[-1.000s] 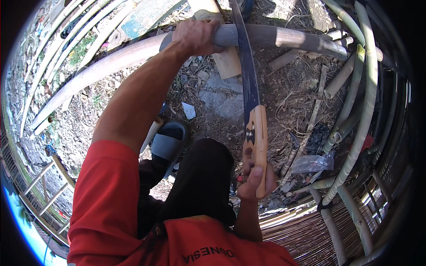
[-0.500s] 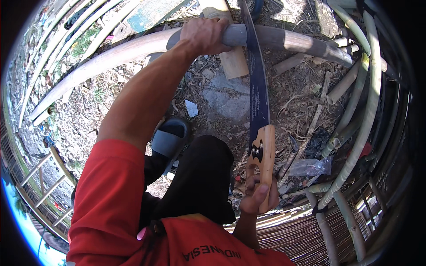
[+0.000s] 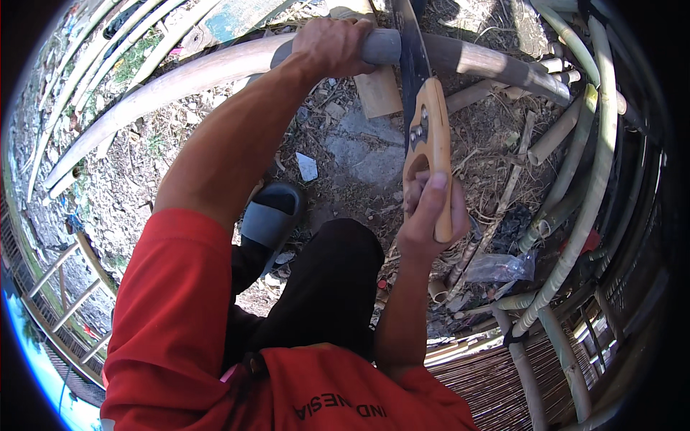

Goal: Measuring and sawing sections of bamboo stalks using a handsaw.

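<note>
Nearest: red shirt (image 3: 172,302), black trousers (image 3: 327,280), one grey sandal (image 3: 267,223) left of the knee. Right hand (image 3: 431,219): grip closed round the rear of the saw's wooden handle (image 3: 440,129), thumb on top. Clear plastic bag (image 3: 501,267) on the ground, right of that hand. Farther out, left hand (image 3: 334,47): grip clamped over the pole (image 3: 180,82) from above, just left of the blade (image 3: 411,72).

Key relation: pole lies ahead of the right hand, long axis running left-right, bowed by the lens. Saw points away from the person, blade roughly square across the pole. Left hand is nearer the crossing; right hand sits well back. Can't tell how deep the teeth are.

Flat board (image 3: 379,93) shows below the pole. More long poles (image 3: 75,65) lie far left.
</note>
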Action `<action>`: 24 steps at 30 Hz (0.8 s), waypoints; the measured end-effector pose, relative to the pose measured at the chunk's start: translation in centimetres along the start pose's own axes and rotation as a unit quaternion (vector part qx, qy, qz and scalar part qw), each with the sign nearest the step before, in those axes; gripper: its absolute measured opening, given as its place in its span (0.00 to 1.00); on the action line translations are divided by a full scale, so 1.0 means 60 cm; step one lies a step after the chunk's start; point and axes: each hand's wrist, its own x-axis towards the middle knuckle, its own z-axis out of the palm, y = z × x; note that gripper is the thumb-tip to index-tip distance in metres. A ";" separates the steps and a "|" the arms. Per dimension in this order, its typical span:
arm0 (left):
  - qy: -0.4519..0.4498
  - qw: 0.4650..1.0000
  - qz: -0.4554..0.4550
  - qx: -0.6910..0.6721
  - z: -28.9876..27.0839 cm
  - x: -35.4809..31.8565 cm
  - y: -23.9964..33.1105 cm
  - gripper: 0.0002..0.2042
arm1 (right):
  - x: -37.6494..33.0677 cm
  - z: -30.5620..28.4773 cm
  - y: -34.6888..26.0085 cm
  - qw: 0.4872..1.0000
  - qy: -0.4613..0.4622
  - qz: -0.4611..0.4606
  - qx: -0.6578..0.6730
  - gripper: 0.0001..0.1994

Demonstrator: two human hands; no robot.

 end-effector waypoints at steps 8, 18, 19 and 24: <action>-0.019 1.000 -0.015 -0.004 -0.001 0.002 -0.005 0.33 | -0.064 -0.037 0.015 0.996 -0.009 -0.050 0.069 0.24; -0.010 1.000 -0.002 0.004 -0.004 0.005 -0.008 0.33 | -0.052 -0.031 0.020 0.999 -0.033 -0.014 0.022 0.25; -0.026 0.999 -0.012 0.017 -0.002 0.002 -0.005 0.33 | -0.059 -0.039 0.019 0.999 -0.032 -0.020 0.031 0.25; -0.020 1.000 -0.006 0.014 -0.003 0.008 -0.001 0.35 | 0.036 0.043 0.011 0.999 -0.033 -0.020 0.013 0.25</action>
